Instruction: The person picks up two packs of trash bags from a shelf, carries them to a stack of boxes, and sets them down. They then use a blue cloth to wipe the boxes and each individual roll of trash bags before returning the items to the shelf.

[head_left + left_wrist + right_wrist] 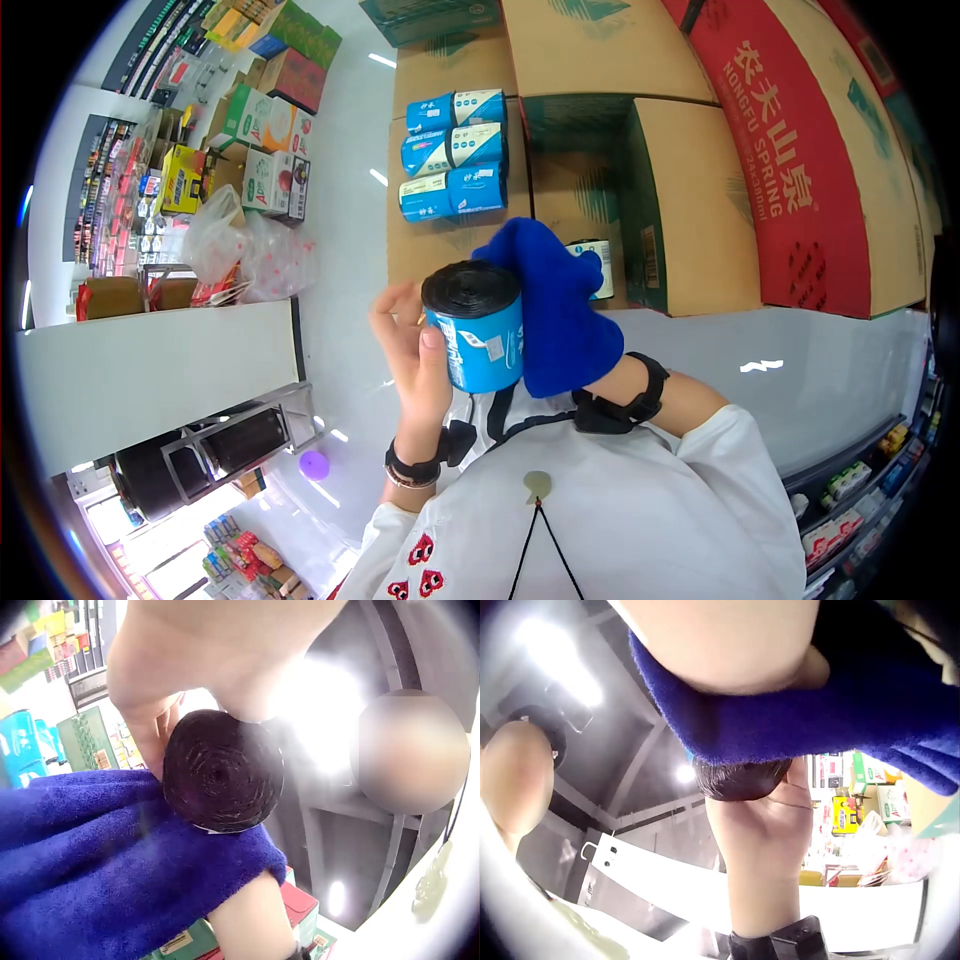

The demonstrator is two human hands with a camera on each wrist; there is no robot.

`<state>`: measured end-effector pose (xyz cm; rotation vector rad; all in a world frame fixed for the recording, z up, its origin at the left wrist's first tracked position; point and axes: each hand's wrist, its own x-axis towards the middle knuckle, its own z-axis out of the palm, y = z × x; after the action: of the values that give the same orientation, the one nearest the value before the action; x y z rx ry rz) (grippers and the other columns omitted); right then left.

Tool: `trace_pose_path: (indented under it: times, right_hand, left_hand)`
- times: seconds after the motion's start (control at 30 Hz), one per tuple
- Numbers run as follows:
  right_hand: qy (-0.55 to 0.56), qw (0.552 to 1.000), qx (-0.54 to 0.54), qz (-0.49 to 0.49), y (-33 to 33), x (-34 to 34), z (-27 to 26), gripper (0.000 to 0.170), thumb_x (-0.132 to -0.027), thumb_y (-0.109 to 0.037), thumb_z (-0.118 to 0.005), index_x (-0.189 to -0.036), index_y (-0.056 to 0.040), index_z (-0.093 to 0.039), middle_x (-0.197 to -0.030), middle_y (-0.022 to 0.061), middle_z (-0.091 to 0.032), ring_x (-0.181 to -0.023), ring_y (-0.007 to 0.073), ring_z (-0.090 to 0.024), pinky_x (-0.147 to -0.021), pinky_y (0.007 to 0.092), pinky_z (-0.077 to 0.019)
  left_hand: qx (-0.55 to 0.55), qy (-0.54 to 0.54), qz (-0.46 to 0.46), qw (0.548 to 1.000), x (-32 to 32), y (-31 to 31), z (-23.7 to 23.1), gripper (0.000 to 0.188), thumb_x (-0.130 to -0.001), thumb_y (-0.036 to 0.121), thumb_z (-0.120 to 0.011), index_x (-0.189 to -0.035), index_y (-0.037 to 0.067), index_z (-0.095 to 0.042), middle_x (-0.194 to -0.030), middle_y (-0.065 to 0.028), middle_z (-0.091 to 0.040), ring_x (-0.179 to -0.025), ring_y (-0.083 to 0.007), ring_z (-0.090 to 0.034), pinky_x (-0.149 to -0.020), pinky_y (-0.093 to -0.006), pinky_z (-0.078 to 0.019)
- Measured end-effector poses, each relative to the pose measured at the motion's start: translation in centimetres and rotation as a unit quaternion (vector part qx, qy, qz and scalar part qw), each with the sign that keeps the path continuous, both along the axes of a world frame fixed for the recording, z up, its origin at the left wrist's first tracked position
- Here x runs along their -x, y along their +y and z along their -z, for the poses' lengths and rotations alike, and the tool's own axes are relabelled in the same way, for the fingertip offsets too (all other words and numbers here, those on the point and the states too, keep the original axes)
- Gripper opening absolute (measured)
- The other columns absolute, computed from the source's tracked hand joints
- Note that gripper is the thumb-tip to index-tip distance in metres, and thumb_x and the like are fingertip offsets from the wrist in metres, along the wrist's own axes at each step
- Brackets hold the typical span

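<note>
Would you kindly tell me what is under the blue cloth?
The right hand is partly under the blue cloth: its wrist end shows at the cloth's edge, but the fingers are covered, so how they lie cannot be seen.

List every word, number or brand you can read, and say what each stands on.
"农夫山泉": red carton
"NONGFU SPRING": red carton
"24x380ml": red carton
Too small or blurred: print on the held bag roll, blue-wrapped rolls, green-and-white box and elsewhere.

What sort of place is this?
Probably a shop: shelved packs at the head view's lower right, colourful boxed goods at its upper left and a red carton printed NONGFU SPRING suggest it.
</note>
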<state>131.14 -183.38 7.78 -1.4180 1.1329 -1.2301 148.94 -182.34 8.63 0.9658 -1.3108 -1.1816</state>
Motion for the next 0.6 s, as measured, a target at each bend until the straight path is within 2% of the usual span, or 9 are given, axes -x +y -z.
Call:
trace_pose_path:
  times: [0.07, 0.1, 0.17, 0.23, 0.27, 0.33, 0.37, 0.47, 0.6]
  right_hand:
    - [-0.054, 0.998, -0.014, -0.003, 0.3, -0.7, 0.0, 0.039, -0.09, -0.006, -0.061, -0.126, -0.0046, -0.049, -0.115, 0.0147, -0.056, -0.116, 0.0294, -0.053, -0.096, 0.0394, -0.0454]
    - [-0.02, 1.0, -0.015, 0.01, 0.4, -1.1, 0.7, 0.042, -0.092, -0.008, -0.06, -0.132, -0.0047, -0.047, -0.121, 0.0153, -0.053, -0.12, 0.0288, -0.051, -0.099, 0.0397, -0.0446]
    - [0.014, 0.999, -0.016, 0.023, 0.7, -1.6, 1.1, 0.046, -0.094, -0.009, -0.059, -0.137, -0.0048, -0.045, -0.126, 0.0159, -0.051, -0.123, 0.0282, -0.05, -0.102, 0.0401, -0.0437]
    - [0.107, 0.99, 0.075, 0.056, 1.0, -1.9, 1.1, 0.055, -0.092, -0.007, -0.059, -0.144, -0.007, -0.041, -0.132, 0.0164, -0.046, -0.126, 0.0303, -0.047, -0.108, 0.0413, -0.04]
    - [0.106, 0.99, 0.073, 0.054, 1.5, -2.7, 1.4, 0.055, -0.092, -0.007, -0.059, -0.144, -0.007, -0.041, -0.132, 0.0164, -0.046, -0.126, 0.0303, -0.047, -0.108, 0.0413, -0.04]
    - [-0.043, 0.995, 0.047, 0.07, 2.0, -4.1, 2.2, 0.059, -0.087, -0.004, -0.062, -0.142, -0.0068, -0.041, -0.128, 0.0155, -0.048, -0.123, 0.0314, -0.048, -0.106, 0.0418, -0.0389]
    - [-0.043, 0.995, 0.049, 0.069, 1.6, -3.8, 1.3, 0.059, -0.087, -0.004, -0.062, -0.142, -0.0068, -0.041, -0.128, 0.0155, -0.048, -0.123, 0.0314, -0.048, -0.106, 0.0418, -0.0389]
    - [0.106, 0.992, 0.032, 0.062, 0.8, -2.2, -1.2, 0.056, -0.084, -0.009, -0.068, -0.134, -0.006, -0.045, -0.122, 0.0138, -0.051, -0.117, 0.0297, -0.052, -0.098, 0.0415, -0.0415]
    - [0.005, 0.999, -0.041, 0.023, 0.7, -1.8, 0.2, 0.045, -0.088, -0.02, -0.07, -0.125, -0.007, -0.047, -0.113, 0.0093, -0.056, -0.113, 0.0244, -0.058, -0.098, 0.0385, -0.0453]
  left_hand:
    - [-0.007, -0.064, -0.02, 0.998, 0.0, 0.0, 0.0, 0.05, -0.105, 0.035, -0.053, -0.136, -0.004, -0.046, -0.137, -0.0176, -0.054, -0.125, -0.0218, -0.054, -0.107, -0.0341, -0.0403]
    - [-0.015, -0.126, -0.041, 0.991, 0.1, -0.1, -0.1, 0.048, -0.104, 0.031, -0.055, -0.136, -0.004, -0.045, -0.143, -0.0205, -0.051, -0.128, -0.0239, -0.052, -0.109, -0.0357, -0.0395]
    - [-0.023, -0.125, -0.059, 0.99, 0.1, -0.4, 0.3, 0.051, -0.102, 0.03, -0.059, -0.137, -0.005, -0.044, -0.141, -0.0213, -0.051, -0.127, -0.0268, -0.054, -0.109, -0.0371, -0.0395]
    - [0.003, -0.199, -0.015, 0.98, -0.5, -0.1, 1.1, 0.057, -0.098, 0.029, -0.065, -0.138, -0.005, -0.043, -0.138, -0.0232, -0.052, -0.126, -0.0313, -0.054, -0.109, -0.0386, -0.0393]
    - [0.019, -0.33, -0.038, 0.943, 1.0, 0.3, -0.6, 0.062, -0.095, 0.031, -0.069, -0.138, -0.004, -0.043, -0.132, -0.0234, -0.055, -0.121, -0.0345, -0.057, -0.105, -0.0402, -0.0422]
    - [-0.039, -0.31, -0.053, 0.948, 2.0, 0.6, -1.5, 0.063, -0.095, 0.033, -0.069, -0.137, -0.004, -0.043, -0.129, -0.0222, -0.056, -0.117, -0.0331, -0.058, -0.103, -0.04, -0.0437]
    - [-0.094, -0.286, -0.065, 0.951, 2.2, 0.5, -1.7, 0.064, -0.094, 0.035, -0.07, -0.137, -0.004, -0.043, -0.126, -0.021, -0.058, -0.114, -0.0318, -0.059, -0.101, -0.0397, -0.0452]
    - [-0.052, -0.2, -0.038, 0.978, 1.8, 0.6, -1.1, 0.059, -0.097, 0.038, -0.066, -0.133, -0.004, -0.046, -0.12, -0.0151, -0.059, -0.109, -0.0228, -0.058, -0.096, -0.0357, -0.0467]
    - [-0.092, -0.064, 0.034, 0.993, 1.0, 1.0, -1.1, 0.064, -0.1, 0.05, -0.058, -0.135, -0.003, -0.048, -0.121, -0.0107, -0.059, -0.109, -0.0165, -0.056, -0.094, -0.0319, -0.0463]
